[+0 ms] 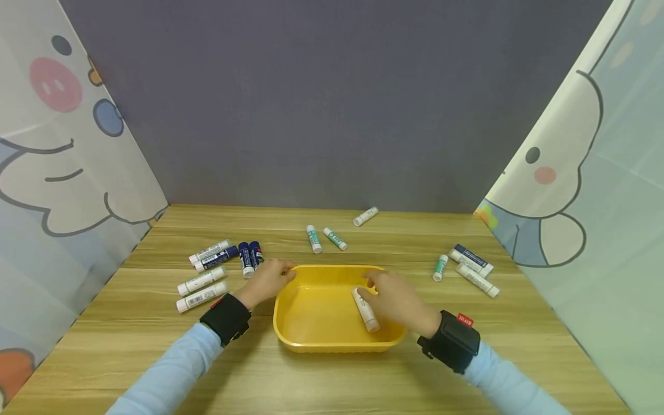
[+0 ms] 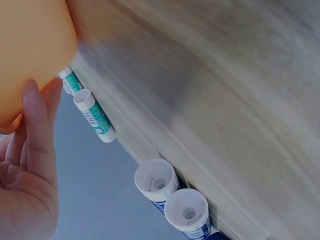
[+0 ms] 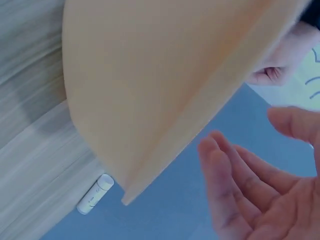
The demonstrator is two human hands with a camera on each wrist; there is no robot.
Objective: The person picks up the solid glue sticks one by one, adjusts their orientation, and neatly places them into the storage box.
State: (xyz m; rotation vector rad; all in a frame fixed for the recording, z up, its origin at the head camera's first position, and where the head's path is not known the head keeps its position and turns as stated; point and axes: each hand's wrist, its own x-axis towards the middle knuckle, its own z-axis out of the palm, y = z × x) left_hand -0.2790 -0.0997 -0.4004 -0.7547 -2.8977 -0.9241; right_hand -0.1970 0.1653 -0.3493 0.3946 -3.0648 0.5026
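The left hand (image 1: 267,282) holds the yellow tray (image 1: 337,348) by its edge. The right hand (image 1: 400,300), loose and empty, is by the white glue stick (image 1: 365,311) inside. Filling the tray seems underway; next probably means reaching for another stick on the surface (image 1: 332,383).

Right hand (image 3: 275,212), fingers (image 3: 220,177) loosely bent, near tray (image 3: 140,95); white stick (image 3: 95,195) lies on table (image 3: 35,130).

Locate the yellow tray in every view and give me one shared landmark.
Head: yellow tray, lower middle; left hand at its rim.
Left wrist: yellow tray, upper left, cut off; left hand, lower left.
Right wrist: yellow tray, upper middle, cut off at top; left hand, upper right.
Shared landmark: left hand.
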